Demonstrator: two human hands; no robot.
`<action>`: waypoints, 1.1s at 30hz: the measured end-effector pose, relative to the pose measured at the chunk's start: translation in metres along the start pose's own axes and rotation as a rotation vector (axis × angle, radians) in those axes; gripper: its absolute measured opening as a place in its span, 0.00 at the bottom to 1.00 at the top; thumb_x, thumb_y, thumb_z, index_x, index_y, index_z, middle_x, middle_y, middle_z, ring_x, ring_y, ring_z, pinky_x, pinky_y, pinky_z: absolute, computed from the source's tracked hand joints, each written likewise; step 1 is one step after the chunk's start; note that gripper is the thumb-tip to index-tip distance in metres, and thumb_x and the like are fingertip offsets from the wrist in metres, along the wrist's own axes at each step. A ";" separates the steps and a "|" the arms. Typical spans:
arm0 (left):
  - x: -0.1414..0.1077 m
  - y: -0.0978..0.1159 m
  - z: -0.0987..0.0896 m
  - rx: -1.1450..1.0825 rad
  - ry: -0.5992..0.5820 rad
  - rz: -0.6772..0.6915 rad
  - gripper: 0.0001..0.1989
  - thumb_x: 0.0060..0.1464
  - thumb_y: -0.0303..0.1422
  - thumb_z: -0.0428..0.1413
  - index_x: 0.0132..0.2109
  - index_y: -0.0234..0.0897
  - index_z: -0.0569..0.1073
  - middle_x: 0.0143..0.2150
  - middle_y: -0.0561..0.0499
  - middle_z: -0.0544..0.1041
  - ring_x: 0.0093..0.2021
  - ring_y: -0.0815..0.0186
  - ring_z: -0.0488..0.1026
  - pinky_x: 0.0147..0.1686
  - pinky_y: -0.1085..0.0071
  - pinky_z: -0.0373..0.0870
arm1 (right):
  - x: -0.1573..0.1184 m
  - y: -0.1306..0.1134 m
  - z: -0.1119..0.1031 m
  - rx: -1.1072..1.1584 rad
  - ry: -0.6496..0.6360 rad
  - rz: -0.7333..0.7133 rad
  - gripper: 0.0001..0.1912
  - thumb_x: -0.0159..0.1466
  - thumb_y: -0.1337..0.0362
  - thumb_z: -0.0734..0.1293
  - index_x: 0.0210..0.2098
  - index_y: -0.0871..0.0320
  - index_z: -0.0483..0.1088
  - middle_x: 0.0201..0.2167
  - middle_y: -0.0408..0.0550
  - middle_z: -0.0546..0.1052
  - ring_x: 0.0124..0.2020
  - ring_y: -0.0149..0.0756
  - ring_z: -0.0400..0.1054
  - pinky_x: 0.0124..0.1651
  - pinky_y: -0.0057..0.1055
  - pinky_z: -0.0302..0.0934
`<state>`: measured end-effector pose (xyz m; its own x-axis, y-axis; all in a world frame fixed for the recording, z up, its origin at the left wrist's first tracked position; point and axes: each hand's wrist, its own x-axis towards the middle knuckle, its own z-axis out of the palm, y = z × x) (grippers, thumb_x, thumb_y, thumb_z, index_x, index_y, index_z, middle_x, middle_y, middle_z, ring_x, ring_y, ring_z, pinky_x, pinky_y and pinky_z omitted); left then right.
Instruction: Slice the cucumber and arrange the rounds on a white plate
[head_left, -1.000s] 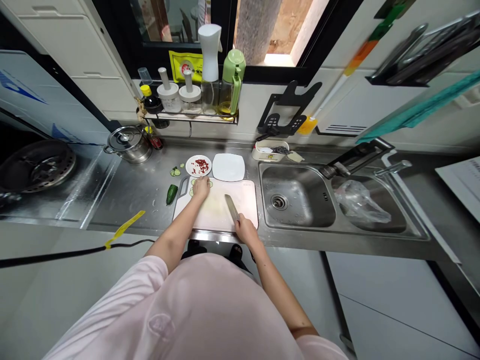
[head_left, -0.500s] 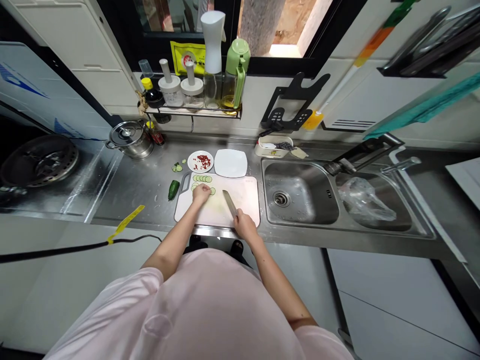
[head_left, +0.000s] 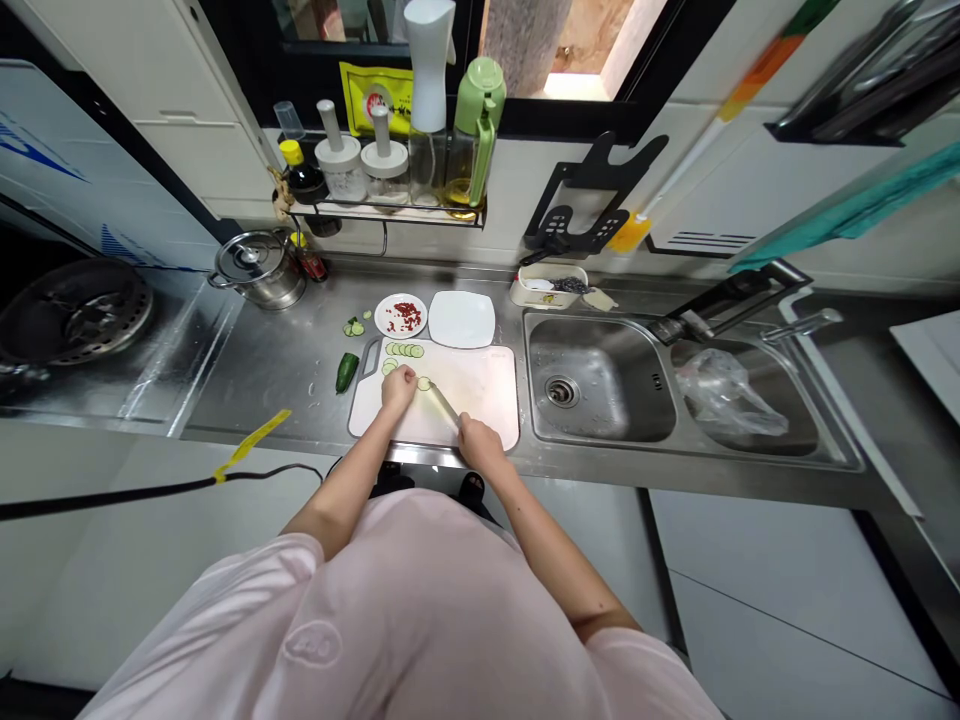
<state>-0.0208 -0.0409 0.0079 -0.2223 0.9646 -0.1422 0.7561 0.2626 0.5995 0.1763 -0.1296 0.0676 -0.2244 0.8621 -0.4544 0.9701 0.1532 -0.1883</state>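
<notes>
My right hand (head_left: 481, 445) is closed round the handle of a kitchen knife (head_left: 444, 403), whose blade slants up and left over the white cutting board (head_left: 480, 385). Its tip meets a loose cucumber slice (head_left: 424, 383). Just left of that slice, the fingers of my left hand (head_left: 398, 388) are drawn together low over the board; what they hold is hidden. A few cucumber slices (head_left: 389, 367) lie partly behind this hand. Farther back is a row of overlapping cucumber slices (head_left: 405, 350). A dark green cucumber piece (head_left: 346, 372) rests on the counter beside the board's handle.
Behind the board stand a plate of chopped red pieces (head_left: 381, 325) and a white square plate (head_left: 461, 320). Cucumber scraps (head_left: 353, 327) lie to the left. A lidded pot (head_left: 262, 280) is at back left, a steel sink (head_left: 600, 380) at right. Bottles fill a wall rack (head_left: 390, 215).
The knife has swung left, so its tip now reaches the loose cucumber slice. My left hand has shifted slightly left, away from that slice. The view has tilted a little.
</notes>
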 end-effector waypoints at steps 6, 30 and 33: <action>0.007 -0.001 0.002 0.020 0.002 0.016 0.06 0.51 0.30 0.53 0.36 0.38 0.74 0.34 0.49 0.77 0.37 0.65 0.72 0.37 0.72 0.63 | -0.001 -0.001 -0.001 -0.023 -0.034 -0.021 0.11 0.65 0.71 0.54 0.46 0.59 0.60 0.38 0.54 0.74 0.40 0.41 0.70 0.38 0.31 0.57; 0.010 0.000 0.000 0.055 -0.039 -0.001 0.05 0.50 0.31 0.53 0.35 0.38 0.73 0.33 0.49 0.76 0.36 0.66 0.71 0.36 0.72 0.62 | 0.005 -0.008 -0.006 -0.017 -0.096 -0.049 0.12 0.63 0.75 0.56 0.45 0.62 0.60 0.39 0.57 0.74 0.42 0.42 0.71 0.39 0.31 0.59; 0.010 0.001 -0.001 0.062 -0.046 -0.010 0.06 0.50 0.31 0.53 0.35 0.38 0.73 0.33 0.49 0.76 0.36 0.65 0.71 0.36 0.72 0.62 | 0.006 -0.008 -0.008 -0.012 -0.105 -0.051 0.12 0.63 0.76 0.56 0.45 0.62 0.61 0.39 0.58 0.74 0.42 0.42 0.71 0.40 0.31 0.59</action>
<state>-0.0229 -0.0312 0.0079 -0.2023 0.9617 -0.1848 0.7910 0.2717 0.5482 0.1677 -0.1218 0.0731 -0.2815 0.7979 -0.5331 0.9580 0.2019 -0.2037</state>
